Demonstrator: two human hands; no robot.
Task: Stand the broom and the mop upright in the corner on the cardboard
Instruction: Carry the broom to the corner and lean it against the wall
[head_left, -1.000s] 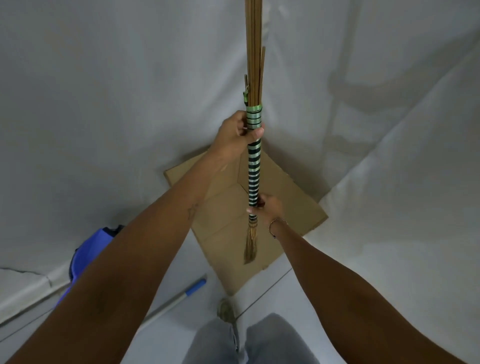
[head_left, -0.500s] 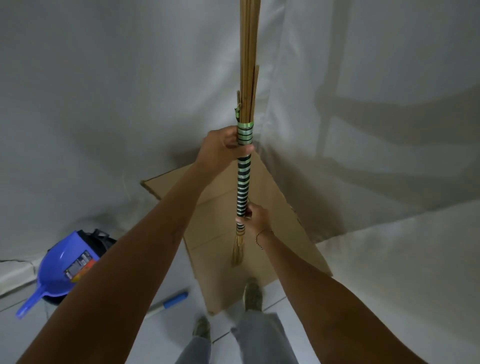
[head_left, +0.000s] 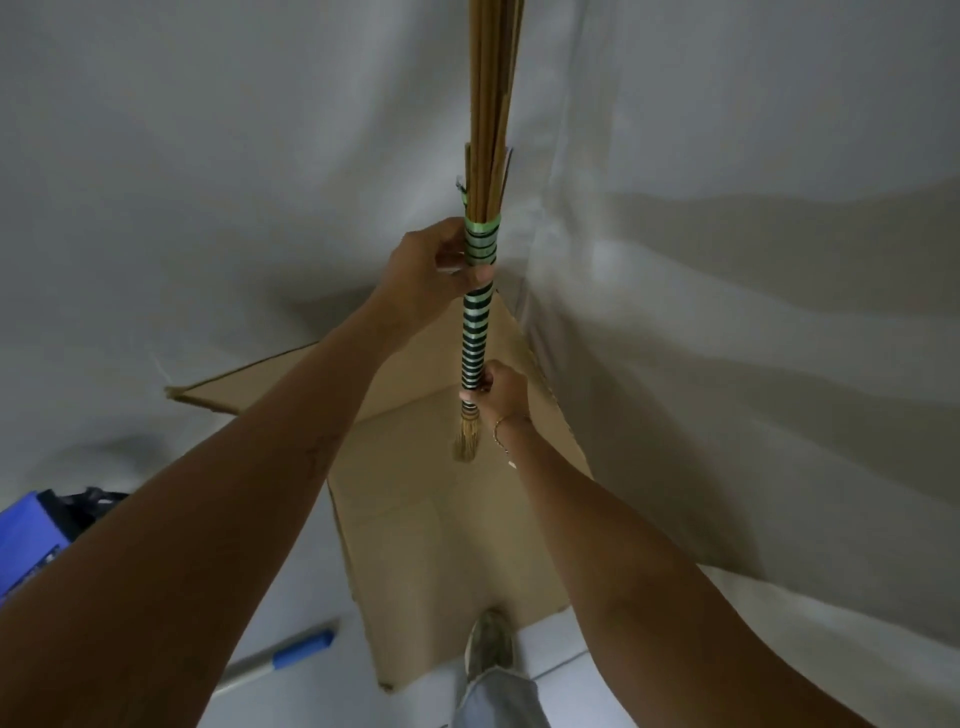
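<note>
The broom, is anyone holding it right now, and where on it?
Yes, both hands grip the broom on its striped handle: the left hand at the upper green wrap, the right hand near the bottom, above the tuft.

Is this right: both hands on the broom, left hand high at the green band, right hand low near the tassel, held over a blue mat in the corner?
Not quite. The head view shows brown cardboard under the broom, not a blue mat. The rest holds: left hand high at the green band, right hand low near the tassel.
</note>
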